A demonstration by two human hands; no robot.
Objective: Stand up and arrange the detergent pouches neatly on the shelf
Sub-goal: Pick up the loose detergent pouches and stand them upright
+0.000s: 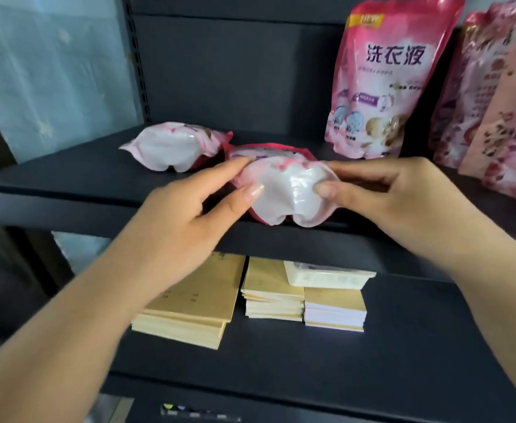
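Both hands grip one flat pouch [284,193] at frame centre, on the front edge of the upper shelf [67,181], its white base facing the camera. Left hand [189,221] pinches its left side, thumb on the base, fingers curled over the top. Right hand [394,193] pinches its right side the same way. Second flat pouch [174,148] lies just up-left, base toward the camera, near the first; contact unclear. Upright pouch [391,80] stands upper right, front label facing out. Right of it, two more upright pouches [495,102] lean at the frame edge, overlapping, partly cropped. Lower shelf [403,361] holds tan paper stacks [259,300] under the hands, with a pale wrapped pack [327,274] on top of the right-hand stacks. Blue sheet [46,65] at upper left, beside the shelf upright [134,56].
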